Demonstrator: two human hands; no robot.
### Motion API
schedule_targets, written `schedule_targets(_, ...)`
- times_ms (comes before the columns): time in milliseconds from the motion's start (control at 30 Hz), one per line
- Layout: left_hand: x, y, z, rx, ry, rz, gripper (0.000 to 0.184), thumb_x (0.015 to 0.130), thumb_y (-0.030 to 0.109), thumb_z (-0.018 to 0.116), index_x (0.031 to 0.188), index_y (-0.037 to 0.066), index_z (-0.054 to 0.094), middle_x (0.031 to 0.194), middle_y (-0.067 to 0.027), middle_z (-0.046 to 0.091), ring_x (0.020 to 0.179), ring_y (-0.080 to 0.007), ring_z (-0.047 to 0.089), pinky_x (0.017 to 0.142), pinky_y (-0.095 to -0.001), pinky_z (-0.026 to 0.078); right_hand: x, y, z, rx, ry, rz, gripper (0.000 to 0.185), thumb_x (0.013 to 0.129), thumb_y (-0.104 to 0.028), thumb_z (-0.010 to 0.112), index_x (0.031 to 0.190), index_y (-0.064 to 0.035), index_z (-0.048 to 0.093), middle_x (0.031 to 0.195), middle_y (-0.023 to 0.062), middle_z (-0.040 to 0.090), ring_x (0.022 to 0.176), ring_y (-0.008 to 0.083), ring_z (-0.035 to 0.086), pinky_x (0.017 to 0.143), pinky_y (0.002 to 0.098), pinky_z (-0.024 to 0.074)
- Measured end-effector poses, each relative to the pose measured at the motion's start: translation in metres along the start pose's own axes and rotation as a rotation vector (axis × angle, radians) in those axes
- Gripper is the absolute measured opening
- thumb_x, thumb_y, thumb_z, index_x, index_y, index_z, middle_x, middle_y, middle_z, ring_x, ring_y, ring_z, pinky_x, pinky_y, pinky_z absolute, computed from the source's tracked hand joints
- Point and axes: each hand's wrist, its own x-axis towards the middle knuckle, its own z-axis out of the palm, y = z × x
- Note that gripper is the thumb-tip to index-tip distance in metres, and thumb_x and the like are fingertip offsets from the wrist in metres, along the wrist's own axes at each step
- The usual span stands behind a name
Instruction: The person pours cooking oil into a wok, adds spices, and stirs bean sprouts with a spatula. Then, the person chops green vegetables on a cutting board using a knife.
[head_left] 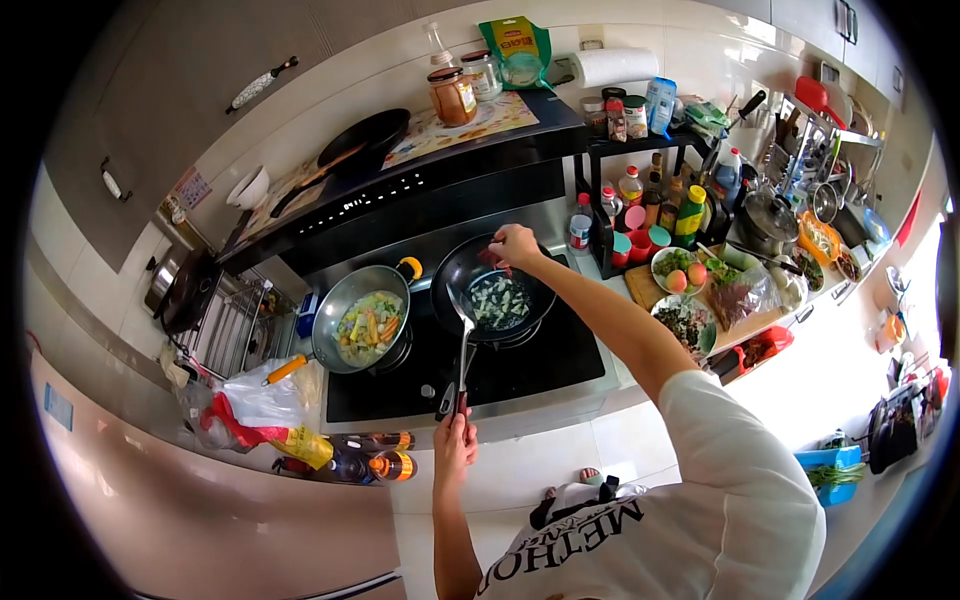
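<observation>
My left hand [455, 441] is closed around the handle of a metal spatula [465, 318], whose blade rests in the black wok [540, 301]. The wok's own handle lies beside the spatula's; whether my fingers touch it too, I cannot tell. Chopped pale pieces [499, 302] sit in liquid at the wok's bottom. Above the wok's far rim, my right hand [516, 247] points downward with fingers pinched together. Something reddish shows at its fingertips, too small to name. To the left, a steel pot [325, 335] with a yellow handle contains a soup of vegetables and orange pieces [372, 328].
Right of the black stove [560, 371] are a bottle rack [598, 146], a plate of greens and round fruit [678, 271], and a bowl of chopped food [685, 325]. A range hood [430, 190] overhangs the back. Bottles [392, 465] and bags [262, 399] crowd the left.
</observation>
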Motion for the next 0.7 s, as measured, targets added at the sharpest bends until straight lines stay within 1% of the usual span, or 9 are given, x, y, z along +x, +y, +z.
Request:
schedule_targets(33,0.0,-0.001,-0.001,-0.017,-0.012,-0.006,0.027,0.103,0.031,0.048,0.112,0.007,0.058,0.069,0.0023,0.05,0.042,-0.0026,0.034,0.036,-0.0198,0.02,0.009,0.001,0.004,-0.166,-0.016,-0.004,0.011,0.083,-0.003,0.067,0.09,0.0045,0.07,0.076,0.0141,0.07,0.067,0.0215,0.072,0.059,0.0294,0.06)
schedule_targets(133,-0.001,0.001,0.005,-0.001,-0.008,0.002,0.027,0.103,0.031,0.048,0.111,0.007,0.058,0.069,0.002,0.05,0.042,-0.003,0.033,0.036,-0.0198,0.02,0.022,0.003,0.011,-0.189,-0.027,-0.049,0.01,0.084,-0.004,0.066,0.086,0.0042,0.071,0.074,0.0145,0.07,0.065,0.0214,0.072,0.058,0.0292,0.0589)
schedule_targets(167,-0.001,0.001,0.007,-0.013,0.002,-0.004,0.027,0.103,0.031,0.048,0.111,0.007,0.058,0.069,0.0018,0.05,0.042,-0.0031,0.033,0.036,-0.0198,0.02,0.022,0.006,0.011,-0.026,-0.001,0.038,0.012,0.084,-0.007,0.068,0.083,0.0047,0.07,0.074,0.0141,0.07,0.065,0.0199,0.072,0.057,0.0275,0.0578)
schedule_targets(267,0.004,-0.003,0.017,-0.072,0.023,-0.04,0.027,0.102,0.03,0.048,0.111,0.006,0.058,0.069,0.001,0.05,0.042,-0.0035,0.033,0.036,-0.0201,0.019,-0.009,0.004,-0.008,0.028,0.119,-0.059,0.016,0.084,-0.01,0.07,0.082,0.0058,0.07,0.072,0.0127,0.069,0.064,0.0192,0.072,0.056,0.027,0.0569)
schedule_targets(333,0.014,-0.009,0.028,-0.141,0.029,-0.076,0.027,0.102,0.03,0.048,0.112,0.006,0.057,0.07,0.0004,0.05,0.043,-0.0038,0.033,0.037,-0.0204,0.019,-0.062,-0.004,-0.029,0.377,0.163,0.008,0.021,0.087,-0.013,0.07,0.08,0.006,0.067,0.071,0.009,0.068,0.063,0.0145,0.069,0.058,0.0251,0.0563)
schedule_targets(433,0.029,-0.016,0.054,-0.344,-0.025,-0.124,0.029,0.102,0.031,0.047,0.113,0.005,0.056,0.07,0.0004,0.048,0.046,-0.0052,0.032,0.039,-0.0198,0.021,-0.152,0.035,-0.059,0.602,0.078,0.101,0.023,0.096,-0.018,0.061,0.094,0.0043,0.063,0.083,0.0097,0.066,0.076,0.0172,0.068,0.069,0.0264,0.0576)
schedule_targets(467,0.037,-0.02,0.065,-0.425,-0.04,-0.141,0.03,0.102,0.031,0.046,0.113,0.005,0.056,0.07,0.0005,0.048,0.047,-0.0056,0.032,0.039,-0.0196,0.021,-0.191,0.038,-0.072,0.752,0.113,0.154,0.021,0.095,-0.018,0.062,0.093,0.0028,0.063,0.078,0.0081,0.066,0.073,0.0162,0.068,0.067,0.0258,0.057)
schedule_targets(567,0.083,-0.041,0.083,-0.66,-0.161,-0.168,0.033,0.102,0.032,0.043,0.108,0.003,0.058,0.074,0.0004,0.047,0.049,-0.0062,0.03,0.039,-0.019,0.023,-0.282,0.093,-0.117,0.738,0.144,0.305,0.018,0.097,-0.013,0.058,0.102,0.0046,0.06,0.086,0.0098,0.066,0.076,0.0195,0.068,0.073,0.0303,0.0591)
schedule_targets(700,0.156,-0.062,0.094,-1.125,-0.295,-0.285,0.033,0.102,0.028,0.044,0.107,-0.002,0.057,0.077,0.0004,0.044,0.053,-0.0058,0.034,0.04,-0.0187,0.025,-0.361,0.138,-0.188,0.59,0.189,0.427,0.015,0.097,-0.007,0.053,0.107,0.0021,0.059,0.088,0.0112,0.068,0.077,0.0201,0.069,0.07,0.0298,0.0582)
